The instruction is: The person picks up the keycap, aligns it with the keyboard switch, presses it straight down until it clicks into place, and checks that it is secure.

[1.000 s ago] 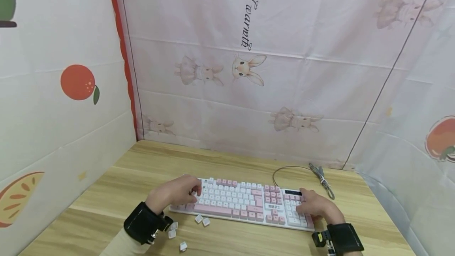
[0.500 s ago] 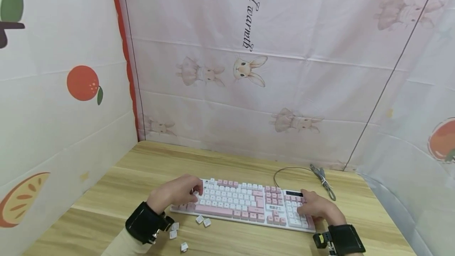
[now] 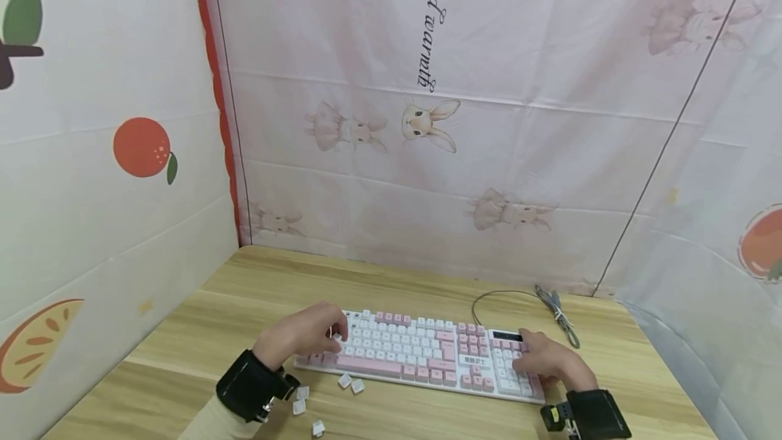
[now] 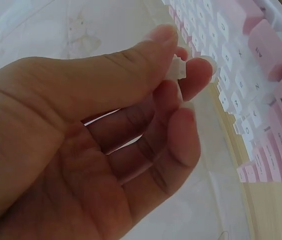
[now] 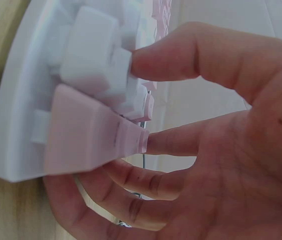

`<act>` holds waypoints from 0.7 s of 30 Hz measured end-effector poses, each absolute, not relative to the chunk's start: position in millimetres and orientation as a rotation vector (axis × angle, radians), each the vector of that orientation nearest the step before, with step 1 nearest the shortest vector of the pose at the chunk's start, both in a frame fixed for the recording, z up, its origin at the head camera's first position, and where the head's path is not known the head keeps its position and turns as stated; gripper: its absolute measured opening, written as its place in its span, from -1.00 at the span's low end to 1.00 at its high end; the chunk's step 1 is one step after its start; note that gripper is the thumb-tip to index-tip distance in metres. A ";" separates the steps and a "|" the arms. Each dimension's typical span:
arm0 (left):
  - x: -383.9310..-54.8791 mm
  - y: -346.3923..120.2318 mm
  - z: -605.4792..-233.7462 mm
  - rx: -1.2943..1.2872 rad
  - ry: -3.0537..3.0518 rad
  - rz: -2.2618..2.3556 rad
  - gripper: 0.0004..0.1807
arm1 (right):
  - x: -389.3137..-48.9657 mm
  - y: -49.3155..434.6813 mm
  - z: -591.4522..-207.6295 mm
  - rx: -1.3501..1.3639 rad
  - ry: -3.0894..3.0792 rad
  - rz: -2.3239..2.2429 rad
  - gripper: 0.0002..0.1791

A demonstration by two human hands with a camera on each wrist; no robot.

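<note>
A pink-and-white keyboard (image 3: 391,348) lies on the wooden table, its long side towards me. Over its left end, my left hand (image 3: 299,333) pinches a small white keycap (image 4: 180,69) between thumb and fingertips. The other fingers of that hand curl in towards the palm in the left wrist view. At the keyboard's right end, my right hand (image 3: 550,356) grips the edge. In the right wrist view its thumb (image 5: 165,59) presses against white number-pad keys, while the fingers reach around the side by a tall pink key (image 5: 76,132).
Several loose white keycaps (image 3: 345,381) lie on the table in front of the keyboard's left part. A grey cable (image 3: 557,311), bundled, sits behind the right end. Printed cloth (image 3: 379,223) hangs along the back and both sides of the table (image 3: 201,331).
The head view has tilted slightly, so everything sits a little lower in it. Both hands keep their places on and over the keyboard.
</note>
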State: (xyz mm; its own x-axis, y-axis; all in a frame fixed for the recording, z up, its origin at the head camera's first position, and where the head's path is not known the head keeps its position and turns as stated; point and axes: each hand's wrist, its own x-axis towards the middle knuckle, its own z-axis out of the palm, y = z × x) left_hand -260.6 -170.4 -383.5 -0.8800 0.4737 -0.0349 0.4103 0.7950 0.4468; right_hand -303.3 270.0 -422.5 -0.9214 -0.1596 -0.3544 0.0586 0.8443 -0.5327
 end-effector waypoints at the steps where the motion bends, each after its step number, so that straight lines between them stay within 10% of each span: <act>1: -260.9 -170.9 -383.8 0.701 2.838 0.663 -0.89 | -303.1 269.8 -422.6 -0.075 2.635 -0.774 -0.03; 21: -267.7 -170.9 -382.1 0.623 2.872 0.693 -0.79 | -300.6 268.4 -420.8 -0.079 2.642 -0.778 -0.02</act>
